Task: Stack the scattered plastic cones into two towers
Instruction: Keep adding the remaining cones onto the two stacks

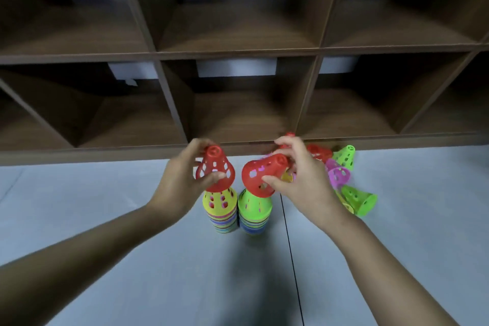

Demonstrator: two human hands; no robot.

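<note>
Your left hand (185,177) grips an upright red cone (214,168), fingers curled round it, right over the yellow-topped tower (219,204). Your right hand (301,180) pinches a tilted red cone (260,173) at the top of the green-topped tower (254,209). Loose cones (344,174) lie just right of your right hand. Below both hands is a pale grey floor (132,193) with a dark seam (291,246). Beyond them stands a dark wooden shelf unit (238,53) of open cubbies.

The right hand (304,180) is covering part of the scattered perforated plastic cones (340,175) behind it, and blur is smearing the lower rims of the yellow-topped tower (221,222) and the green-topped tower (252,223).
</note>
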